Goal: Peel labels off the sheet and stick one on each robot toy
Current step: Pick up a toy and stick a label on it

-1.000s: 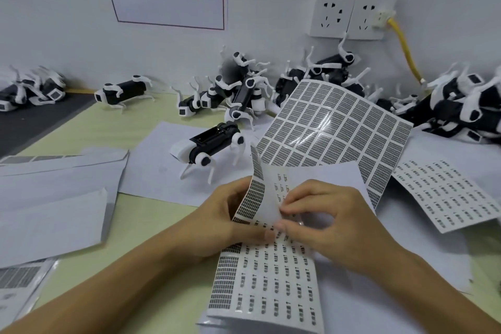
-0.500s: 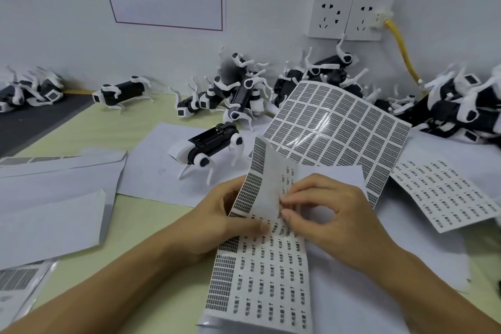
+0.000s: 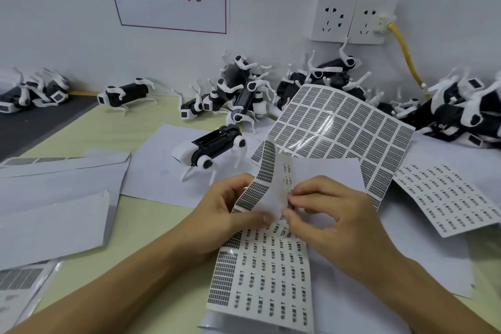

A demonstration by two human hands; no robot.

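A white label sheet point(image 3: 267, 274) with rows of small printed labels lies in front of me, its top bent up and over. My left hand point(image 3: 230, 214) grips the bent part at its left edge, thumb on top. My right hand point(image 3: 333, 219) pinches at a small label on the bent sheet with thumb and forefinger. One black and white robot toy point(image 3: 214, 149) stands on white paper just beyond my hands. Several more robot toys point(image 3: 241, 92) lie piled along the wall.
A glossy sheet of dark labels point(image 3: 339, 127) leans behind my hands. Another label sheet point(image 3: 447, 198) lies at the right. White papers point(image 3: 54, 198) cover the left. More toys point(image 3: 461, 111) are heaped at the far right. A yellow cable point(image 3: 404, 54) hangs from the wall sockets.
The top of the label sheet has bent further up and over. My right fingers have shifted slightly along the fold. The toys have not moved.
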